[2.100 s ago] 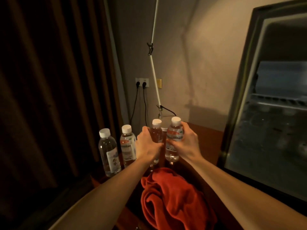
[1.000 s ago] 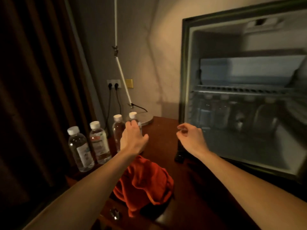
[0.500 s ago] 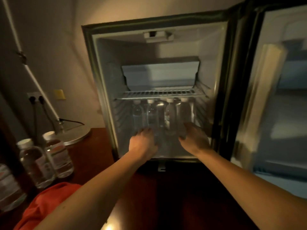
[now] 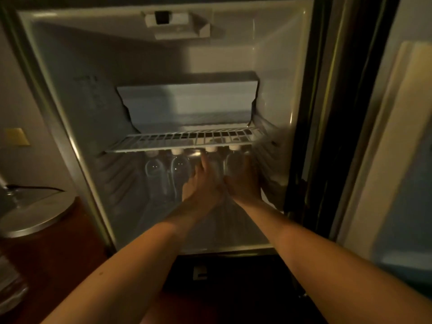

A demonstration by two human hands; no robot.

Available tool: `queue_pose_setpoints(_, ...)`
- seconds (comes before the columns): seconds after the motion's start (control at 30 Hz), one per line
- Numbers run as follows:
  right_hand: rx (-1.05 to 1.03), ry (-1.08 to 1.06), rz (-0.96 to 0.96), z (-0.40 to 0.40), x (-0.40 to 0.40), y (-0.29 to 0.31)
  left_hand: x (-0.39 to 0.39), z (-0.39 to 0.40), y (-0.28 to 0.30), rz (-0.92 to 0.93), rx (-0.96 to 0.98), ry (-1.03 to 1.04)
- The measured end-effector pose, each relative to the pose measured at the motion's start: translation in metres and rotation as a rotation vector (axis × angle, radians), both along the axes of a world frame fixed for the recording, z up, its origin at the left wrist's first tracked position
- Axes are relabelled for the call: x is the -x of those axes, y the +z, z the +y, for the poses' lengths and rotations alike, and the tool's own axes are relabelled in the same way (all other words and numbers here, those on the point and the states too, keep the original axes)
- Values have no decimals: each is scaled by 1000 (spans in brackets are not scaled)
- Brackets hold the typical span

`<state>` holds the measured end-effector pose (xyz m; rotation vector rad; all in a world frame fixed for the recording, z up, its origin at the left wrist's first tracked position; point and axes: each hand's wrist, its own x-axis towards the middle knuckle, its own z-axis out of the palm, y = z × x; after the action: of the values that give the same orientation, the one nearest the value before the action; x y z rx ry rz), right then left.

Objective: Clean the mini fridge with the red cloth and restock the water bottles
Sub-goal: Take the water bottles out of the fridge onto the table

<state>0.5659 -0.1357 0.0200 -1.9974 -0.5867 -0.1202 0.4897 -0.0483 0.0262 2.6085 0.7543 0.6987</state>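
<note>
Both hands reach into the open mini fridge (image 4: 70,94), under its wire shelf (image 4: 187,140). The left hand (image 4: 201,185) and right hand (image 4: 244,183) each seem to wrap a water bottle (image 4: 212,164), though dim light hides the grip. Two more bottles (image 4: 168,169) stand just left of the left hand.

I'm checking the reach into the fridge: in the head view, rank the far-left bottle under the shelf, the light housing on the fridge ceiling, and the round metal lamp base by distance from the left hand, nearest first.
From the left hand:
1. Far-left bottle, under the wire shelf, just to the hand's left.
2. Light housing, on the fridge ceiling, high above.
3. Lamp base, outside the fridge, far left on the table.
</note>
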Motion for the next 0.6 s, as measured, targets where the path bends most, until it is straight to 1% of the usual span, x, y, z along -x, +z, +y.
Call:
queue_pose_setpoints(0.1, -66, -39, -20, 12, -6, -1, -11, 6, 4, -59, 95, -9)
queue_pose_setpoints(0.2, -72, -45, -34, 19, -7, -1, -15, 8, 4, -135, 162, -15)
queue_pose_setpoints(0.27, -42, -73, -65, 20, -11, -4, -15, 9, 3, -158, 165, -13)
queue_pose_setpoints(0.33, 61, -110, -139, 18, -11, -5, -11, 8, 4, -171, 172, -11)
queue_pose_setpoints(0.37, 79, -132, -171, 17, -10, -6, -8, 6, 4, -175, 181, -9)
queue_pose_setpoints(0.47, 52, -134, -212, 7, 2, -2, 9, -1, 7, -175, 187, -13)
queue_pose_setpoints(0.53, 61, -99, -198, -3, 15, 1, 28, -8, 6, -188, 168, -35)
queue_pose_setpoints(0.6, 25, -62, -204, -14, 34, -1, 51, -16, 6, -180, 138, -48)
